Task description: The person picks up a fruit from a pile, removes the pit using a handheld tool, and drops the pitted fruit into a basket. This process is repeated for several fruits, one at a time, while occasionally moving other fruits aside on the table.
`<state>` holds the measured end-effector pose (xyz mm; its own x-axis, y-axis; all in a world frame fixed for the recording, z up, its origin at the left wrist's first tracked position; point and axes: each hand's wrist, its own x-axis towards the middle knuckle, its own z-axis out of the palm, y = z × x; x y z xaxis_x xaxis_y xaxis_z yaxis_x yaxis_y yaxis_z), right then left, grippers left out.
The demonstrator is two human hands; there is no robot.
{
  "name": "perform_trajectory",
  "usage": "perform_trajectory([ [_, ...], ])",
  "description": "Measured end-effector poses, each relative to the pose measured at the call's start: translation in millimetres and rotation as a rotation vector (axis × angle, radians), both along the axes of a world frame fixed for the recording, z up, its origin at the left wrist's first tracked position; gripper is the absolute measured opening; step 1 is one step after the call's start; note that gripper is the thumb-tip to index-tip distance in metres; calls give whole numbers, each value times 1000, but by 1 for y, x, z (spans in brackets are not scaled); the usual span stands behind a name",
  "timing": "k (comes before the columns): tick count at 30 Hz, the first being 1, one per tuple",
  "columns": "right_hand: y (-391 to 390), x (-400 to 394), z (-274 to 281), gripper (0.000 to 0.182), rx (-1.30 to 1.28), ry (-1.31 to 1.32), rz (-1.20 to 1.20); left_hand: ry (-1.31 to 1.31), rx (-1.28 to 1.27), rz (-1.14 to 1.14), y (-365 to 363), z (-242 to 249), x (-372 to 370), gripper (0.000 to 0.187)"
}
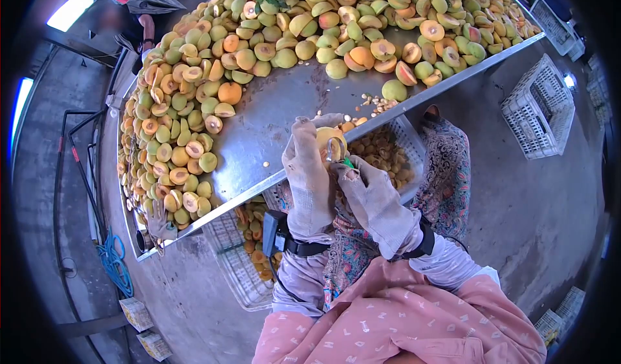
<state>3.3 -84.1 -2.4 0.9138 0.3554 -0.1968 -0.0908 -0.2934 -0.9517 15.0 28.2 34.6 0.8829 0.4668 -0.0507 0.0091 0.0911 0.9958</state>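
My gloved left hand [305,170] is closed around a halved peach [325,136], cut side turned toward me, just over the table's front edge. In my gloved right hand [375,202] is a pitting tool [347,162] with a green handle and a curved metal loop. That loop rests against the flesh of the peach half. My fingers hide much of the handle. Just beyond my hands, loose pits [378,104] lie on the metal table [278,115]. Underneath, a white crate [409,138] contains small brownish pieces, probably pits.
Many peach halves [184,121] are heaped along the table's left and far sides. Another crate [226,247] with peach halves stands below on the left. A white crate [537,108] is on the floor at right. A glove [158,220] lies at the left corner; another person's arm [147,31] shows behind.
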Motion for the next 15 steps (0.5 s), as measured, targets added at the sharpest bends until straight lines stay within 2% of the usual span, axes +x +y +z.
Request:
perform_trajectory([
  [2, 1, -4, 7, 34, 99, 90, 0, -19, 31, 44, -4, -3, -3, 55],
  [5, 4, -5, 6, 33, 201, -21, 2, -27, -3, 152, -9, -3, -2, 55],
  [7, 2, -4, 14, 32, 214, 32, 32, -43, 8, 217, -14, 3, -2, 52],
  [11, 0, -5, 11, 31, 247, 245, 78, -46, 60, 109, -8, 2, -3, 50],
  [13, 1, -5, 6, 31, 244, 217, 81, 20, -108, 149, -13, 7, -4, 41],
  [15, -1, -6, 3, 31, 236, 185, 81, -5, -43, 143, -13, 4, -6, 41],
])
